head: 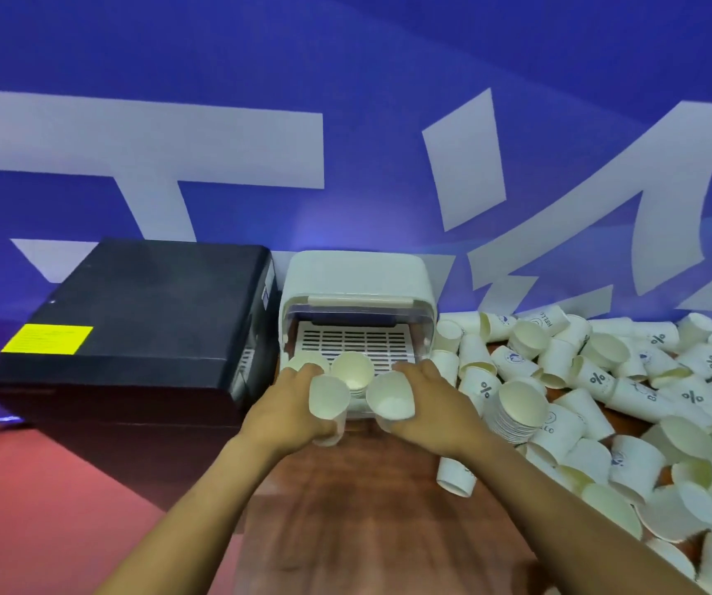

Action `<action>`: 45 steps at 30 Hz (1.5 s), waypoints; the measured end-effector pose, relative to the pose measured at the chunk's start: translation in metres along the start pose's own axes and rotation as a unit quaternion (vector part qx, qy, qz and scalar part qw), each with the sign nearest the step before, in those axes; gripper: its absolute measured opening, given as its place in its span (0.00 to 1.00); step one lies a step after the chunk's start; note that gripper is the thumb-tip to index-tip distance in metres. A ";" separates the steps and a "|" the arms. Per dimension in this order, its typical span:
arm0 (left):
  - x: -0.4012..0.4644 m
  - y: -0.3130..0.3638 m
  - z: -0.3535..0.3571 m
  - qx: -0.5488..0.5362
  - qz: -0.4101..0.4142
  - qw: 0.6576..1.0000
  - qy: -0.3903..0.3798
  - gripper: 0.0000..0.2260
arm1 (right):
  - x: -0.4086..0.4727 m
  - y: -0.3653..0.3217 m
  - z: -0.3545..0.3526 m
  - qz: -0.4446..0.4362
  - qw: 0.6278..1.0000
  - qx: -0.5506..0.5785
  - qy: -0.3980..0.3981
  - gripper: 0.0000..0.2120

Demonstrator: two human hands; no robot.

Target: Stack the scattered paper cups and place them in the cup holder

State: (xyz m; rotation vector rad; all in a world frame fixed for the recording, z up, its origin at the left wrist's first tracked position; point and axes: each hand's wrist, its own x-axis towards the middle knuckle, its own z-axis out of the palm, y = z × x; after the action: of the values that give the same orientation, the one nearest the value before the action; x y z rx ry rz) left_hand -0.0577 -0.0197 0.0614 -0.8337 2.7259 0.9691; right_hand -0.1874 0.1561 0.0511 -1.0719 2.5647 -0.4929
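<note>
At table's (371, 508) near edge, both forearms are reaching fwd. L hand (289, 405) is gripping a cup stack (329, 407), fingers curled round it; R hand (427, 405) is gripping a 2nd cup (389, 401), both at the cup holder's (358, 289) open front. Another cup (352, 370) is sitting upright just inside on the slotted tray. Loose cups (603, 401) are lying heaped to the right; black box (131, 319) is standing left of holder.

Fingertips of both hands, left (293, 405) and right (425, 407), hidden behind the paper cups (389, 402) they hold; cup bases covered by the palms. Yellow label (47, 338) on black box (139, 311): text too small to read. Scattered cup pile (629, 405) cut off by right and bottom edges; lower cups blurred.
</note>
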 end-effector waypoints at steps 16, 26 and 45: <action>0.050 -0.011 -0.029 0.064 0.013 0.991 0.115 0.32 | 0.057 -0.030 0.009 0.048 0.994 0.073 0.061 0.35; 0.081 -0.023 -0.013 0.100 -0.016 0.993 0.067 0.32 | 0.086 -0.023 0.025 0.077 0.996 0.033 0.030 0.36; 0.107 -0.033 0.018 0.131 -0.071 0.988 -0.050 0.43 | 0.105 -0.005 0.061 0.103 0.992 0.012 -0.071 0.46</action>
State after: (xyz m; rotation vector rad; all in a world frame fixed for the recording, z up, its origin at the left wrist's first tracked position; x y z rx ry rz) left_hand -0.1304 -0.0790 -0.0025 -0.8867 2.5916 0.5911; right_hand -0.2294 0.0651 -0.0174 -0.7910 2.5016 -0.3787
